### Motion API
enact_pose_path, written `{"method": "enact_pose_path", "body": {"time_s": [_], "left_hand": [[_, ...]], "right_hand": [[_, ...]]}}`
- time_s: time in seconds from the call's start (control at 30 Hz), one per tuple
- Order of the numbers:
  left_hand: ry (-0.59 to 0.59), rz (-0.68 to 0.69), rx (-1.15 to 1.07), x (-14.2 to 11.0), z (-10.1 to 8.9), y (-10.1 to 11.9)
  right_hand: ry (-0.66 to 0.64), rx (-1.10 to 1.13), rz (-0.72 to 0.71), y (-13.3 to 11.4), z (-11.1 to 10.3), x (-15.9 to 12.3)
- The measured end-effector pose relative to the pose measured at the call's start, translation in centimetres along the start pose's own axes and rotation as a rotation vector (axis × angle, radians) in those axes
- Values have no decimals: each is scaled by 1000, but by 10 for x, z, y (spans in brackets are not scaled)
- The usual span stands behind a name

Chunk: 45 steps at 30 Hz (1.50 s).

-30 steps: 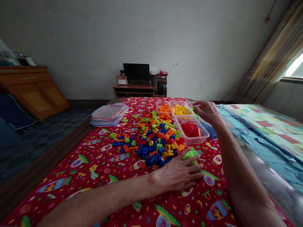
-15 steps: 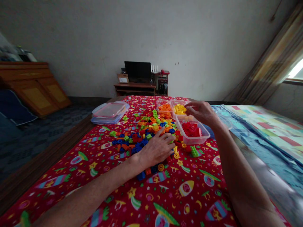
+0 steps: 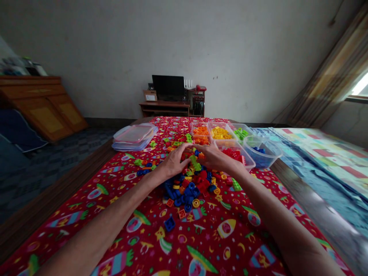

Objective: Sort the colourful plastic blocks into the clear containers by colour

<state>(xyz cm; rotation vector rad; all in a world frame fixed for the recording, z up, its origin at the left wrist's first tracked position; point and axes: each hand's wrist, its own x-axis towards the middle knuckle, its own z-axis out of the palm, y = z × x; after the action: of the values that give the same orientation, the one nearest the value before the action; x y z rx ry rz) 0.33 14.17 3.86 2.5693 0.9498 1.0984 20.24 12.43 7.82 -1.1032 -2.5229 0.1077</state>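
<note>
A heap of small plastic bricks (image 3: 189, 184) in blue, red, orange, yellow and green lies on a red patterned cloth (image 3: 230, 237). My left hand (image 3: 172, 163) rests on the heap's far left side, fingers curled over bricks. My right hand (image 3: 211, 157) lies on the far right side, fingers bent down into the pile, its fingertips close to my left hand's. What the fingers grip is hidden. Clear tubs stand behind: orange bricks (image 3: 200, 131), yellow bricks (image 3: 220, 133), green bricks (image 3: 240, 133), red bricks (image 3: 234, 153), and a round bowl of blue bricks (image 3: 260, 151).
Stacked clear lids (image 3: 133, 137) lie at the back left of the cloth. A desk with a monitor (image 3: 168, 88) stands against the far wall. A wooden cabinet (image 3: 43, 105) is at the left, a quilt (image 3: 324, 153) and curtain at the right.
My right hand came down from above the tubs onto the heap. My left hand slid further back and left across the pile, and the bricks have been drawn together.
</note>
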Motion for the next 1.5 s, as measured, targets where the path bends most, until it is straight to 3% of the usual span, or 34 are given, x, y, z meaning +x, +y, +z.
{"method": "enact_pose_path", "body": {"time_s": [0.13, 0.3, 0.43, 0.5, 0.63, 0.73, 0.9, 1.0, 1.17, 1.37, 1.47, 1.5], "left_hand": [[45, -42, 58, 0, -2, -10], [21, -148, 156, 1, -18, -24], [-132, -318, -44, -2, -29, -33], [-152, -362, -183, -2, -31, -33], [-44, -410, -357, 3, -34, -22], [11, -448, -448, 7, -35, -8], [-14, -517, -568, 9, -30, 11], [25, -560, -643, 8, -28, 13], [100, -533, -587, 6, -33, 4], [90, -530, -563, 5, -40, 0], [67, -531, -583, 4, -40, -1], [55, -527, -582, 4, -40, -1]], "right_hand": [[-55, -56, 14, 0, 19, 4], [-50, -87, 30, 0, 23, 3], [14, -19, 11, 1, 16, 2], [84, 54, 27, 0, 12, 3], [211, 264, 69, -4, 5, 4], [212, 381, 52, -11, 4, 5], [183, 336, 58, -22, 6, 5], [194, 333, 76, -16, 6, 6], [309, 233, 173, 26, -18, 6], [553, -107, 559, 119, -76, 1], [573, -192, 672, 163, -98, -1], [554, -186, 651, 174, -102, -1]]}}
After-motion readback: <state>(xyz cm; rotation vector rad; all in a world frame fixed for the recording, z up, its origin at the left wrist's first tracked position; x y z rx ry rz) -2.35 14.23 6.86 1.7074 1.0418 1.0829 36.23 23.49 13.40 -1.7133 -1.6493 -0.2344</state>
